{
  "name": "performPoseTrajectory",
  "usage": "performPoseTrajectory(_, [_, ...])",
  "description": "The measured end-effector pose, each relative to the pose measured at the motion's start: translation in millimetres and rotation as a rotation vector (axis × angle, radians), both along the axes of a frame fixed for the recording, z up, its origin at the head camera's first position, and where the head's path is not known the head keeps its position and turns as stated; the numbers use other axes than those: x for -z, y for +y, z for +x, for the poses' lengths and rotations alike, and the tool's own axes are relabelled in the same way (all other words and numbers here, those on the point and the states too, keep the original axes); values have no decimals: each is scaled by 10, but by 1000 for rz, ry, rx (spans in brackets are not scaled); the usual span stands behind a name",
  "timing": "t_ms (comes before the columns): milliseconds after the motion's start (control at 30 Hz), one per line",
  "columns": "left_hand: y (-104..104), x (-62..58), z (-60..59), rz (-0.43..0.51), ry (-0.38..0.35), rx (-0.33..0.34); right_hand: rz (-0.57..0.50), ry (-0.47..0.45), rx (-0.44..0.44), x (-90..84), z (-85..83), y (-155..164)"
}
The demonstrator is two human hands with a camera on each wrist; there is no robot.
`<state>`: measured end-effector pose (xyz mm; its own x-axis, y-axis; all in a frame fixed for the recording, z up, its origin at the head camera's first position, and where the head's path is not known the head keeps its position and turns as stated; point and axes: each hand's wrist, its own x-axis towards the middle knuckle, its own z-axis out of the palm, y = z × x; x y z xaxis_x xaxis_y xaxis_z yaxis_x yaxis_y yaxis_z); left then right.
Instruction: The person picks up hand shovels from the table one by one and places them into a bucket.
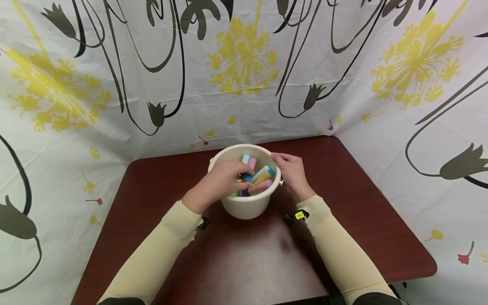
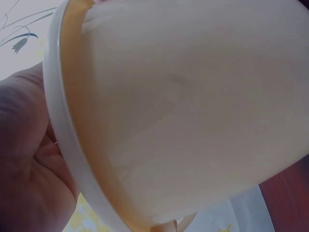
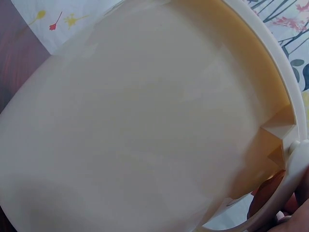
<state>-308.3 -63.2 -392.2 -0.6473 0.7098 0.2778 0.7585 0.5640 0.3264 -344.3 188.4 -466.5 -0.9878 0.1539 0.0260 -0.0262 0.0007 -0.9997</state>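
Observation:
A cream plastic bucket (image 1: 245, 208) stands upright near the back of the table, with several thick, colourful chalk sticks (image 1: 263, 176) inside. My left hand (image 1: 225, 180) reaches over the rim into the bucket, thumb and forefinger spread around a blue stick (image 1: 248, 177); I cannot tell whether they pinch it. The bucket wall hides its fingertips in the left wrist view. At the right side of the rim, my right hand (image 1: 292, 171) grips the bucket, thumb over the edge. In the right wrist view, its fingers (image 3: 265, 195) are at the bucket's handle (image 3: 285, 193).
The dark red-brown table (image 1: 324, 169) has rounded back corners. A white curtain (image 1: 244, 118) with flower prints hangs close behind it and along both sides. Dark bands with small devices (image 1: 295, 217) sit on both wrists.

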Motion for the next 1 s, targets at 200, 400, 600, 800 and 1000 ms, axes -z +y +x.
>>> performPoseTrajectory(200, [20, 10, 49, -16, -23, 46, 9, -2, -1, -4, -6, 2])
performPoseTrajectory(400, [40, 27, 56, -12, -75, 98, 0, 1, -2, 7, -12, 2])
performPoseTrajectory(600, [33, -24, 17, -86, -150, 138, 1, 10, 2, 0, 1, -13])
performPoseTrajectory(800, [10, -38, -1, -89, -240, 162, 1, 8, 9, 1, 1, -24])
performPoseTrajectory(1000, [-9, -31, -14, -65, -292, 173, -1, 9, 10, 2, 3, -17])
